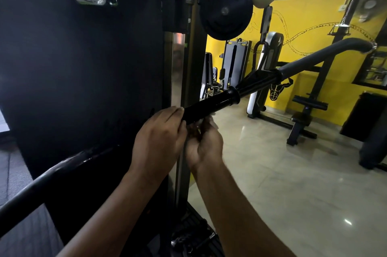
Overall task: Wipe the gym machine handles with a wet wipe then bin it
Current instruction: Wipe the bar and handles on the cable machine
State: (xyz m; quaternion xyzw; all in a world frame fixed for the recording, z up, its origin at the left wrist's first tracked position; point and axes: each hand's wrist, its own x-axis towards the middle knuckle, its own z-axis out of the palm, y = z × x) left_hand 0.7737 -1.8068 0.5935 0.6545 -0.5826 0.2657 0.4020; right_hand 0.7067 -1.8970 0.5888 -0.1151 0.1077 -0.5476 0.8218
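A black rubber handle [211, 104] juts from a long bar that runs up to the right across the middle of the view. My left hand [159, 141] grips the near end of this handle with its fingers curled over it. Just below the handle my right hand [204, 143] holds a white wet wipe [200, 121] against the underside. Only small scraps of the wipe show between the fingers. Whether the right fingers wrap fully round the handle is hidden.
A black machine panel [83, 68] fills the left. A shiny steel upright [178, 72] stands behind the hands, with a black weight plate [225, 11] above. A second dark bar [52, 177] crosses the lower left. Other machines [301, 114] stand on the pale tiled floor before a yellow wall.
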